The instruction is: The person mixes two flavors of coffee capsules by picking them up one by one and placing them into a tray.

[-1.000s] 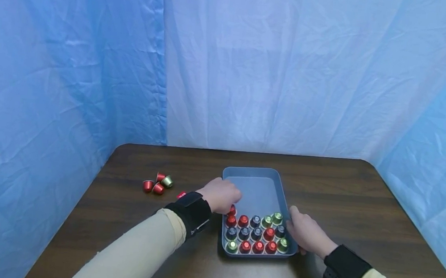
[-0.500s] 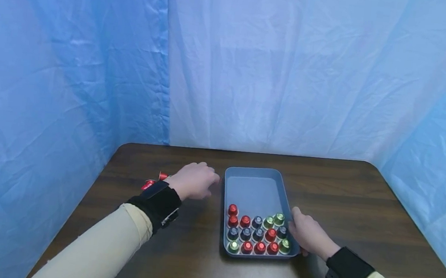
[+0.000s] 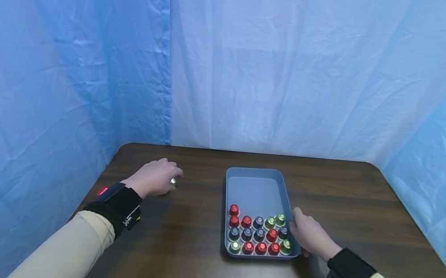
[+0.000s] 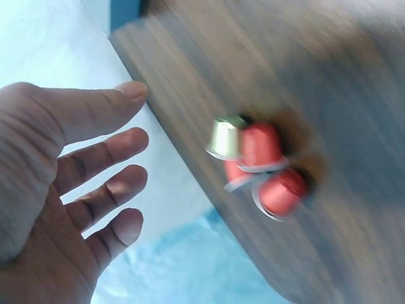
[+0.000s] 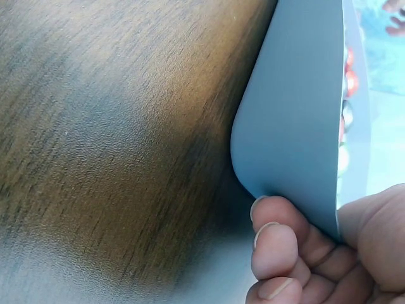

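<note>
My left hand hovers at the left of the table, fingers relaxed and nothing between them. Loose coffee capsules lie in a cluster there: a green coffee capsule and three red coffee capsules, slightly blurred in the left wrist view. In the head view the hand hides most of them. My right hand grips the right side of a grey-blue tray, thumb at the rim and fingertips curled under its wall. Rows of upright red, green and dark blue capsules fill the tray's near half.
A dark wooden table carries the tray and the loose capsules. Blue and white sheets hang behind and beside it. The far half of the tray shows bare floor.
My left hand has moved left from the tray's left side to the loose capsules, leaving a red capsule standing at the tray's left edge. My right hand keeps its grip on the tray.
</note>
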`<state>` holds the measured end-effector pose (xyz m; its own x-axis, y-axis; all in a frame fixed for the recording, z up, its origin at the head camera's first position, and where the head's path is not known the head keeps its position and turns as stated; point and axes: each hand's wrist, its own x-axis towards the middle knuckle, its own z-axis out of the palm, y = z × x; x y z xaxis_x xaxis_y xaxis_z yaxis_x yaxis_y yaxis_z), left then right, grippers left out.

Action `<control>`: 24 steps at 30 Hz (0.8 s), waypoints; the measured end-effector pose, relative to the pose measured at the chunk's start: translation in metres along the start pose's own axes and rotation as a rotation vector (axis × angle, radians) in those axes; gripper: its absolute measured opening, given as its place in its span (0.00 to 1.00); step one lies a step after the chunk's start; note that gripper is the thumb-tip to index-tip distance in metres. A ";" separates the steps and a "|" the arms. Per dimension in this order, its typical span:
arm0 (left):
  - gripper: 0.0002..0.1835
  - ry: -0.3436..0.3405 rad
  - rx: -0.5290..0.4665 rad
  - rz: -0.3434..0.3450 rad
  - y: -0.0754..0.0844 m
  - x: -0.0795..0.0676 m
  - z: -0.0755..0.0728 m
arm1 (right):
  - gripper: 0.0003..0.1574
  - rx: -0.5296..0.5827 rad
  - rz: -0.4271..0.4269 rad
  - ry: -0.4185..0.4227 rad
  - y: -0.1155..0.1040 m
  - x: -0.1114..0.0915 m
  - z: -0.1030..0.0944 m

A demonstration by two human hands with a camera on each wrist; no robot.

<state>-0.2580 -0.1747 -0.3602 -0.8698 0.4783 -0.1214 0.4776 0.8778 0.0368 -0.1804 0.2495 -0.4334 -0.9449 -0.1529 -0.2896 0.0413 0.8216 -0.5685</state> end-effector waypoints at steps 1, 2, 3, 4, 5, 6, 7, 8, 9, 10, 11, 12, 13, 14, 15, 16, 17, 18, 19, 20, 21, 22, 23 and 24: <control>0.15 0.006 0.005 -0.004 -0.004 -0.001 0.002 | 0.20 0.001 0.001 0.001 0.000 0.000 0.000; 0.15 0.013 0.012 -0.004 -0.008 -0.002 0.004 | 0.20 0.000 0.001 0.001 0.000 0.000 0.000; 0.14 0.020 0.024 -0.001 -0.011 -0.003 0.007 | 0.20 0.000 0.000 0.002 0.000 0.000 0.000; 0.13 0.027 0.031 0.003 -0.014 -0.004 0.009 | 0.19 0.000 -0.001 0.003 0.000 -0.001 0.000; 0.13 0.031 0.037 0.004 -0.016 -0.005 0.011 | 0.19 0.000 -0.005 0.003 0.000 -0.001 0.000; 0.13 0.033 0.043 0.002 -0.019 -0.005 0.013 | 0.19 0.000 -0.005 0.003 0.000 -0.001 0.000; 0.14 0.034 0.045 -0.002 -0.020 -0.006 0.015 | 0.18 0.001 -0.005 0.003 0.000 -0.001 0.000; 0.14 0.034 0.050 -0.001 -0.022 -0.006 0.016 | 0.18 0.001 -0.006 0.004 0.000 -0.001 0.000; 0.14 0.033 0.058 0.004 -0.023 -0.005 0.018 | 0.18 0.001 -0.005 0.004 0.000 -0.001 0.000; 0.14 0.031 0.064 0.006 -0.025 -0.005 0.020 | 0.18 0.000 -0.003 0.002 0.000 -0.001 0.000; 0.15 0.029 0.070 0.009 -0.026 -0.004 0.022 | 0.19 0.001 -0.001 0.002 0.000 -0.001 0.000; 0.15 0.029 0.081 0.015 -0.027 -0.003 0.024 | 0.18 0.000 0.001 0.002 0.000 -0.001 0.000; 0.15 0.030 0.096 0.024 -0.028 -0.002 0.026 | 0.19 -0.001 0.002 0.003 0.000 -0.001 -0.001; 0.15 0.033 0.116 0.034 -0.029 -0.001 0.028 | 0.19 -0.002 0.002 0.004 0.000 -0.001 -0.001; 0.16 0.037 0.138 0.042 -0.029 0.000 0.030 | 0.18 -0.001 0.002 0.004 0.000 -0.001 -0.001; 0.17 0.042 0.163 0.047 -0.030 0.000 0.033 | 0.18 0.001 0.002 0.004 0.000 -0.001 -0.001; 0.17 0.046 0.189 0.055 -0.031 0.001 0.035 | 0.18 0.002 0.000 0.006 -0.001 0.000 -0.001; 0.18 0.052 0.215 0.061 -0.032 0.002 0.038 | 0.19 0.003 -0.002 0.007 -0.001 0.000 -0.001; 0.20 0.057 0.240 0.069 -0.032 0.002 0.041 | 0.19 0.004 -0.003 0.008 -0.001 0.000 -0.001; 0.21 0.061 0.262 0.075 -0.033 0.002 0.043 | 0.19 0.006 -0.004 0.008 -0.001 0.000 0.000; 0.21 0.066 0.280 0.081 -0.034 0.003 0.046 | 0.19 0.008 -0.005 0.007 0.000 0.000 0.000; 0.21 0.072 0.294 0.088 -0.034 0.003 0.048 | 0.19 0.008 -0.005 0.007 0.000 -0.001 0.000; 0.21 0.080 0.309 0.098 -0.035 0.004 0.050 | 0.19 0.008 -0.005 0.006 0.000 -0.001 0.001; 0.20 0.091 0.322 0.106 -0.035 0.004 0.052 | 0.19 0.008 -0.004 0.005 0.000 -0.001 0.001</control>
<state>-0.2716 -0.2049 -0.4138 -0.8138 0.5795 -0.0445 0.5680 0.7768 -0.2720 -0.1794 0.2490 -0.4339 -0.9466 -0.1535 -0.2837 0.0400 0.8168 -0.5756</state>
